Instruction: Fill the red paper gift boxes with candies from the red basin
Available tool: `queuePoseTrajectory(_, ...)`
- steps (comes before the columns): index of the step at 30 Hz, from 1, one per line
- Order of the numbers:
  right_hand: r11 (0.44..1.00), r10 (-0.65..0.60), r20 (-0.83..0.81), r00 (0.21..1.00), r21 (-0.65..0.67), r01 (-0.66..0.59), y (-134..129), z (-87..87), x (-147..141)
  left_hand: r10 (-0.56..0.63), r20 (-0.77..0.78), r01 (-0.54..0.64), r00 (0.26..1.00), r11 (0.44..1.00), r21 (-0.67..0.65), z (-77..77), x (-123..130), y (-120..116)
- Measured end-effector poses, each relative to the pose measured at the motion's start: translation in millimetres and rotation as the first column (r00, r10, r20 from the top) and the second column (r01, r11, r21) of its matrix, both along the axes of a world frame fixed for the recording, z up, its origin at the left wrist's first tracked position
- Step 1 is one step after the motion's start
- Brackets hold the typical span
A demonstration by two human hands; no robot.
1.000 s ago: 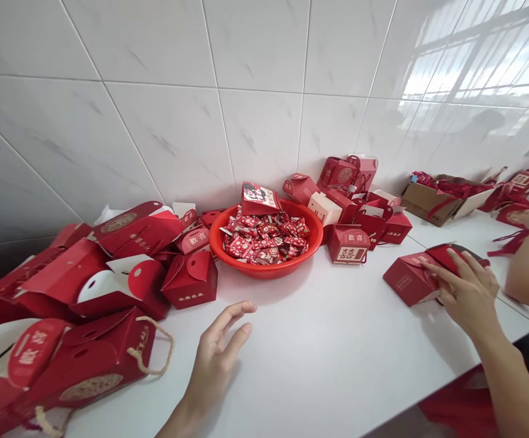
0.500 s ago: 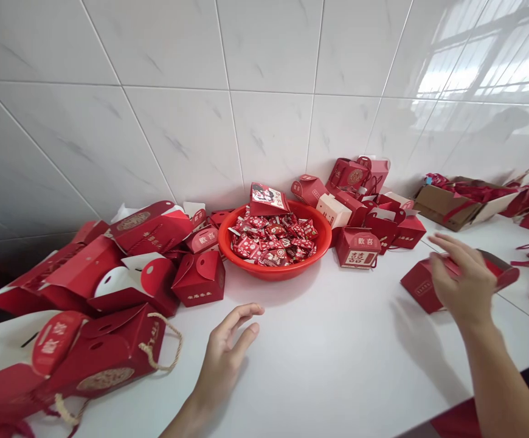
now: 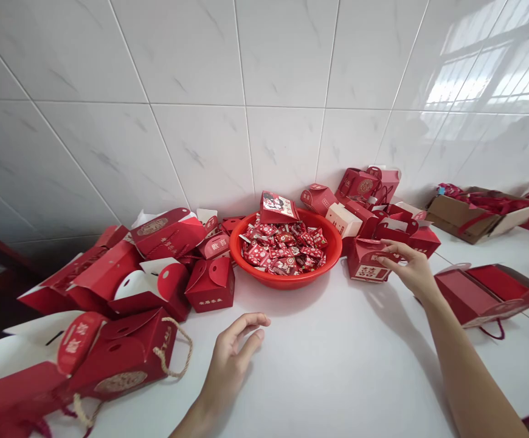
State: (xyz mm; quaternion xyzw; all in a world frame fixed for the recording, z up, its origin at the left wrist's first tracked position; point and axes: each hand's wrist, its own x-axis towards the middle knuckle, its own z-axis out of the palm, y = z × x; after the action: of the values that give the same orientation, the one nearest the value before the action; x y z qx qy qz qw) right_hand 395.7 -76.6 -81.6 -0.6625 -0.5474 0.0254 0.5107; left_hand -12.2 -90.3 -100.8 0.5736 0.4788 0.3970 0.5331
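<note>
My left hand (image 3: 233, 356) rests over the white table (image 3: 319, 347), thumb and fingers apart, holding nothing. At the right, my right hand (image 3: 408, 267) reaches to a small red box (image 3: 368, 260) with a pale double-character label. Its fingertips are at the box's upper right edge; whether they grip it cannot be made out. Between the piles of boxes stands a red basin (image 3: 287, 283) full of red wrapped candies (image 3: 286, 243), with a red picture-topped box (image 3: 278, 207) on its back rim.
Several red gift boxes (image 3: 123, 353) crowd the left side. Others (image 3: 360, 185) are stacked behind the basin's right. An open red box (image 3: 490, 292) lies at the right, and a cardboard box (image 3: 460, 216) with red items stands near the tiled wall (image 3: 283, 152).
My right hand has moved left, from above the open box at the right to the small labelled box. My left hand keeps its pose. The view has shifted slightly.
</note>
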Motion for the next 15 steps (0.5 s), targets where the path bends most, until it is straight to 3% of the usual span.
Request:
queuePoseTrajectory(3, 0.985, 0.168, -0.210, 0.963, 0.011, -0.169, -25.8, 20.8, -4.7, 0.002, -0.004, -0.002, 1.000, 1.000, 0.025, 0.5, 1.0, -1.5)
queuePoseTrajectory(7, 0.944, 0.325, -0.336, 0.884, 0.051, -0.327, -50.2, 47.5, -23.0, -0.003, 0.010, 0.003, 1.000, 0.999, 0.047, 1.1, 4.1, -4.1)
queuePoseTrajectory(9, 0.863, 0.481, -0.321, 0.815, 0.013, -0.505, -52.9, 56.4, -44.8, -0.018, 0.008, 0.018, 1.000, 0.998, 0.056, 1.8, 5.4, -5.7)
queuePoseTrajectory(12, 0.648, 0.723, -0.201, 0.661, -0.133, -0.750, -47.8, 60.4, -94.1, -0.044, 0.032, 0.041, 0.999, 0.995, 0.086, 2.5, 5.6, -8.1)
queuePoseTrajectory(15, 0.561, 0.827, 0.017, 0.562, -0.074, -0.824, -42.0, 50.8, -148.9, -0.064, 0.139, 0.046, 0.988, 0.990, 0.131, 2.6, 3.3, -8.8)
